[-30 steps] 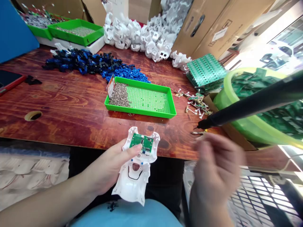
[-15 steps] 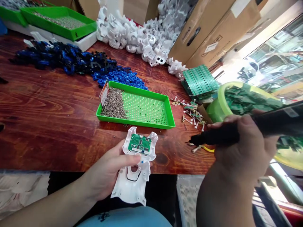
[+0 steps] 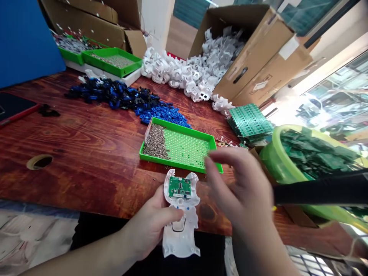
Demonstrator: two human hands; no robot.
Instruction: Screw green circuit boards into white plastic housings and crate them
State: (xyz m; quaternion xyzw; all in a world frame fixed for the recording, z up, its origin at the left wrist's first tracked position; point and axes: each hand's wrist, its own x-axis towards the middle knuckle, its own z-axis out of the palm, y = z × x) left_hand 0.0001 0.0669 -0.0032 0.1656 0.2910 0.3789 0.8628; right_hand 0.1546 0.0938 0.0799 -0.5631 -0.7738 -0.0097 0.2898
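Shell of white moulded plastic (image 3: 181,245), gripped in left hand (image 3: 152,226) at edge of brown wooden table (image 3: 100,161). Green rectangular circuit board (image 3: 180,188) inside; if unfastened, tilting could dislodge it. Right hand (image 3: 241,188) blurred, fingertips close, contents cannot be told; careless sweep could jolt green perforated plastic tray (image 3: 175,163), scattering small metallic screws (image 3: 156,142).

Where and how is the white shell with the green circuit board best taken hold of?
I would grip the white shell around its narrow waist, coming from its left edge, much as the left hand does with its thumb on top. The board lies exposed in the upper part, so this grip should avoid it.
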